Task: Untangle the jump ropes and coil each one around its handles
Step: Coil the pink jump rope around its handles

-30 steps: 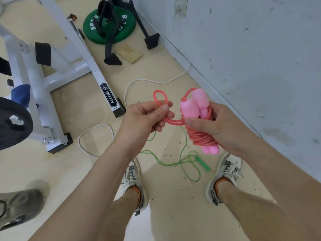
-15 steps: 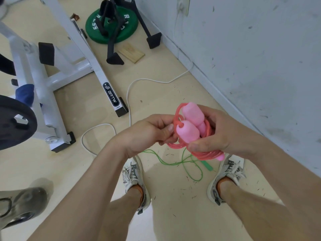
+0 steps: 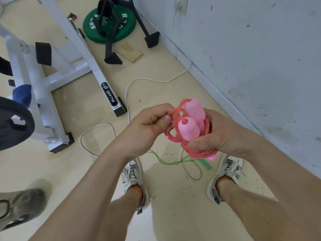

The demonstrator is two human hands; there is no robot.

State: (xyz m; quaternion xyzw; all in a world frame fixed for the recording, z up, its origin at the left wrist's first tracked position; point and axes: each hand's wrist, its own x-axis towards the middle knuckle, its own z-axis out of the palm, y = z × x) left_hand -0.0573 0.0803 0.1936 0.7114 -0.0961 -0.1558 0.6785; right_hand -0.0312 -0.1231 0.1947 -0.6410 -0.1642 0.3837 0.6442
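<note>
Firmly, the right hand grips a bundle of two pink foam handles with the pink rope wound round them, its thumb pressed across the lower coils. Just beside it, the left hand pinches a loop of the same rope between thumb and curled fingers, near the top of the bundle, where the cord arches over the upper handle. The bundle is held in the air between the person's two forearms, above the floor.

Below it, a green jump rope lies in loose loops on the pale floor between the person's grey-and-white trainers. Its one visible green handle shows just under the pink coil.

A white cable snakes over the floor from the scuffed wall and past the foot of a white bench frame. Farther off, a green weight plate lies flat near a small wooden block, with black bars resting across it.
</note>
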